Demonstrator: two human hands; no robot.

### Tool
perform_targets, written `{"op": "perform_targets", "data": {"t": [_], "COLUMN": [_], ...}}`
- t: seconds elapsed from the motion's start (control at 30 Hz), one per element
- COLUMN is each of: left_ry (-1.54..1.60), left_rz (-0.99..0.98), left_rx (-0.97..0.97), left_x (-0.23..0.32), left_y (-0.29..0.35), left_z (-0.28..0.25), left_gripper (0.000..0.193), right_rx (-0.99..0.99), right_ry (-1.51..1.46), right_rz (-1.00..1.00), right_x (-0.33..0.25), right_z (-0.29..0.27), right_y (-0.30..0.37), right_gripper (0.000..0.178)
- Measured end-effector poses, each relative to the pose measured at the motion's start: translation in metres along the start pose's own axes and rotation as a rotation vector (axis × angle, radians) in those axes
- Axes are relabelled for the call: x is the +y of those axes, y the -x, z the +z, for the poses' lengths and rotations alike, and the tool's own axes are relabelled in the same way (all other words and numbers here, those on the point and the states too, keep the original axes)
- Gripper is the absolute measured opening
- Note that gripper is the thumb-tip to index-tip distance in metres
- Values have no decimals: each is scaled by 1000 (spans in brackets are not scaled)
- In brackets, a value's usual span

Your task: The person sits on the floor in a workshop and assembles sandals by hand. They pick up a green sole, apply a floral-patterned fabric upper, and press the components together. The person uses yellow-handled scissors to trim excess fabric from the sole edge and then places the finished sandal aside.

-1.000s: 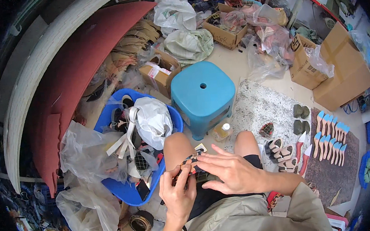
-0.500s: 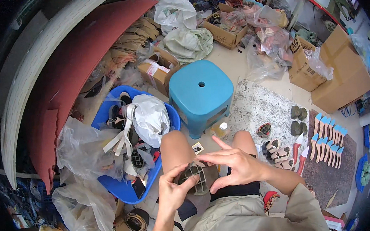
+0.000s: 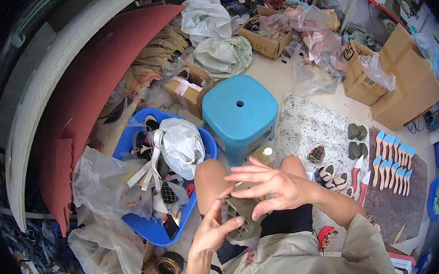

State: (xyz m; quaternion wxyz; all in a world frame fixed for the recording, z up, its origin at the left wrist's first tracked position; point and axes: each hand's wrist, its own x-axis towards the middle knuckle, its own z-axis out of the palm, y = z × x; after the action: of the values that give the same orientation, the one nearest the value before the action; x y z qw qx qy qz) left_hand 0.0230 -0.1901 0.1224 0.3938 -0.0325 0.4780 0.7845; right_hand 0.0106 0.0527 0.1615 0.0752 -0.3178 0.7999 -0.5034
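My left hand (image 3: 212, 231) grips an olive-green shoe piece (image 3: 247, 228) with a lattice of slots, its thumb pressed over the front and its fingers behind. My right hand (image 3: 275, 186) reaches over the same piece from the right. Its fingers are stretched and spread, and the thumb lies at the piece's right edge; whether it also bears weight I cannot tell. The piece is held between my knees, above my lap, and its upper part is partly covered by the fingers.
A blue stool (image 3: 239, 104) stands ahead, with a blue tub (image 3: 158, 238) of shoe parts and plastic bags to its left. On the right lie scissors with red handles (image 3: 355, 180), strappy sandals (image 3: 332, 178), green pieces (image 3: 357, 151) and rows of insoles (image 3: 387, 172).
The shoe piece has turned and tilted in my left hand, now showing more of its olive side. Both hands have shifted a little right, and my right fingers have come down across its top.
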Motion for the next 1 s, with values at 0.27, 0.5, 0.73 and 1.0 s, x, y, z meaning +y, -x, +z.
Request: {"op": "perform_targets", "data": {"t": [0.27, 0.5, 0.73, 1.0], "left_ry": [144, -3, -91, -78], "left_rz": [498, 873, 894, 852], "left_rx": [181, 390, 385, 352], "left_x": [-3, -15, -32, -40], "left_y": [-3, -9, -5, -8], "left_z": [-10, 0, 10, 19], "left_gripper": [82, 77, 81, 80], "right_rx": [291, 253, 994, 980], "right_ry": [-585, -1904, -1802, -1747], "right_rz": [210, 359, 281, 226], "right_x": [-21, 21, -19, -23], "right_z": [15, 145, 80, 80], "right_y": [30, 41, 17, 25], "right_gripper": [31, 68, 37, 37]}}
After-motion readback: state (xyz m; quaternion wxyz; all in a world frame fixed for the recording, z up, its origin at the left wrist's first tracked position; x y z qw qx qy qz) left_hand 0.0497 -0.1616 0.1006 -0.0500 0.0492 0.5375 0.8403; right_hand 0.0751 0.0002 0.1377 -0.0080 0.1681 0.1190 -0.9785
